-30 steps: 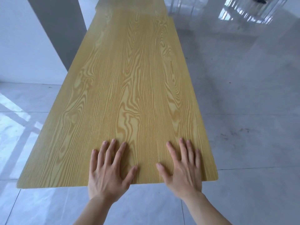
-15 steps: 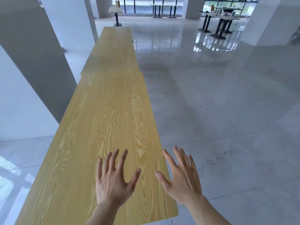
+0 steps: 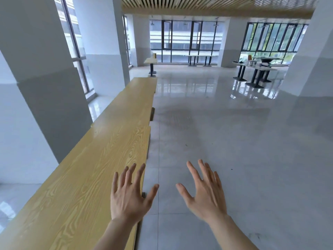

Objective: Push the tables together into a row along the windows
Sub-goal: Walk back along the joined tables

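Where the glossy grey tiled floor [image 3: 225, 141] meets the white pillars [image 3: 45, 98] and tall dark-framed windows [image 3: 75, 44], two long yellow wood-grain tables stand end to end, the near table [image 3: 75, 181] just short of touching the far table [image 3: 133, 100]. The near one runs ahead and to the left of both hands. The left hand [image 3: 128, 197] hovers over its right edge, fingers spread, grasping nothing; the right hand [image 3: 205, 192] is likewise splayed and empty above bare floor.

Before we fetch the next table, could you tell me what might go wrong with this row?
1. The near table and the far table look slightly offset at the joint, so the row may run crooked.
2. Both hands, left hand and right hand, are open with no grip.
3. The glossy floor may be slippery.
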Motion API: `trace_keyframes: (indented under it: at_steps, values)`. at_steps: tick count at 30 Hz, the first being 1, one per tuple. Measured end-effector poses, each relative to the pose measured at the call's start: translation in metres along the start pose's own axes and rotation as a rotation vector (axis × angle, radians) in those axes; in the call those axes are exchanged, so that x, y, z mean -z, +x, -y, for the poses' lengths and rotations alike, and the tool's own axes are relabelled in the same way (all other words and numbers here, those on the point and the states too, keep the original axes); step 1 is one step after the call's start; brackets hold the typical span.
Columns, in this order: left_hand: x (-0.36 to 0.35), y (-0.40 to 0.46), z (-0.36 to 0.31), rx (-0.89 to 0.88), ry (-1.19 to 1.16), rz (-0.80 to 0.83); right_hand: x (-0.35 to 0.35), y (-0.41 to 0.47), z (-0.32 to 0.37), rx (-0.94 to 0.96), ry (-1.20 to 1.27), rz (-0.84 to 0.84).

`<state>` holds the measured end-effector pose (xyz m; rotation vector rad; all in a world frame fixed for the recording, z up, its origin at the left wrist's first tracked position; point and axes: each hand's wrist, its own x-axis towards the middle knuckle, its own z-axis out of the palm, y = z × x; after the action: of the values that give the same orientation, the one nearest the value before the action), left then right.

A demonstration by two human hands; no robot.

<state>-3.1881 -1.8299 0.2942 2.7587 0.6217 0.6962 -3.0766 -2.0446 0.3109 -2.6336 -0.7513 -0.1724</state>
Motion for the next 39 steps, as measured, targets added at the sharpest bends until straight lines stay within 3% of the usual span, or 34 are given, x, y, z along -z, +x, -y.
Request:
trace_keyframes:
  at_steps: [8,20,29,39]
  values:
    - [-0.054,0.107,-0.044,0.056,0.029,-0.080,0.007,0.130,-0.055,0.140,-0.015,-0.017]
    - [-0.152,0.324,-0.053,0.248,0.046,-0.141,-0.012,0.408,-0.102,0.350,-0.090,0.063]
    - [-0.242,0.481,-0.053,0.389,0.166,-0.191,-0.080,0.616,-0.132,0.538,0.011,0.119]
    - [-0.301,0.593,-0.051,0.692,0.298,-0.251,-0.138,0.816,-0.135,0.799,0.067,0.222]
